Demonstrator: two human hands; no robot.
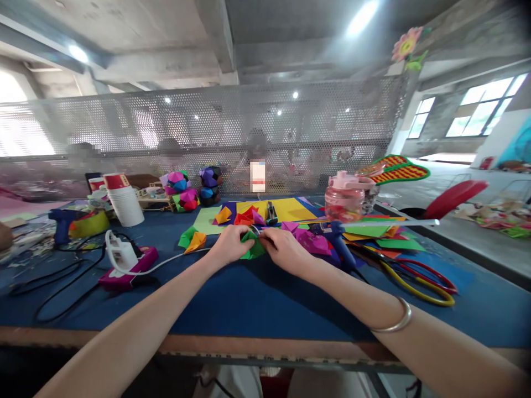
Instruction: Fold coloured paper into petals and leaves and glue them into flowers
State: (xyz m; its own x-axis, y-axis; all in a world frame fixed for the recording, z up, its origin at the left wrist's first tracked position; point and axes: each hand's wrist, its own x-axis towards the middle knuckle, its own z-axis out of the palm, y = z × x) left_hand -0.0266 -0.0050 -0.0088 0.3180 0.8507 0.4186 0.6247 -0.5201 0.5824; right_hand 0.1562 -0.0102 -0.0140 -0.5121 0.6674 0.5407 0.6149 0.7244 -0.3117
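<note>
In the head view, the left hand [231,243] and right hand [286,250] pinch a small green paper [254,250] between their fingertips, just above the middle of the worktop [249,312], well in from its near edge. Thin paper like this could crease or tear if both hands squeeze or pull unevenly. The glue gun [337,239] lies near the right wrist, toward the worktop's right edge; were it hot, which cannot be told, a sideways brush might burn skin or mark the paper. The white cable [182,254] could catch the left forearm. The green paper looks matt and crumpled into folds; the yellow sheet [290,210] toward the far edge is flat. The scissors [418,276] near the right edge have smooth looped handles, and the jar [343,200] is rounded, pink and see-through.
</note>
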